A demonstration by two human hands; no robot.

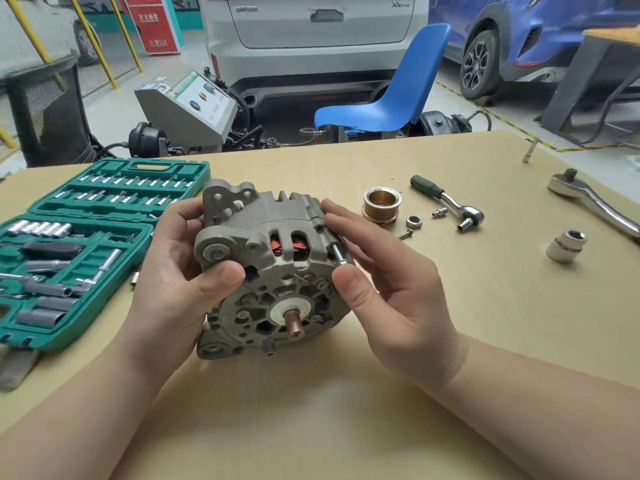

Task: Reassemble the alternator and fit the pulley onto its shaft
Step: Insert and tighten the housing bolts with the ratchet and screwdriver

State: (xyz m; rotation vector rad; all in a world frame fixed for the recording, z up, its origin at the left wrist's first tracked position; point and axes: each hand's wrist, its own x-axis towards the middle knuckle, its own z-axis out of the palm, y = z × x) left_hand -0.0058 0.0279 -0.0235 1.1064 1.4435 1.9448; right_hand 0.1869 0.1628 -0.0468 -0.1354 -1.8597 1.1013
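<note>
While both hands' fingers (221, 275) grip alternator (270, 258), pulley (382, 204), nut (414, 221) lie beyond.

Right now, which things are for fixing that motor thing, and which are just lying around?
For the job: alternator, held by left hand and right hand; pulley; nut; small ratchet.
Lying about: blue chair, bin, white car.

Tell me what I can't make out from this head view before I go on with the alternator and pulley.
- Far end of the alternator: turned away from the camera.
- Its sides: covered by the left hand and right hand.
- Pulley bore: too small to judge.
- Large ratchet handle: cut off by the right edge.
- Socket case size markings: too small to read.
</note>
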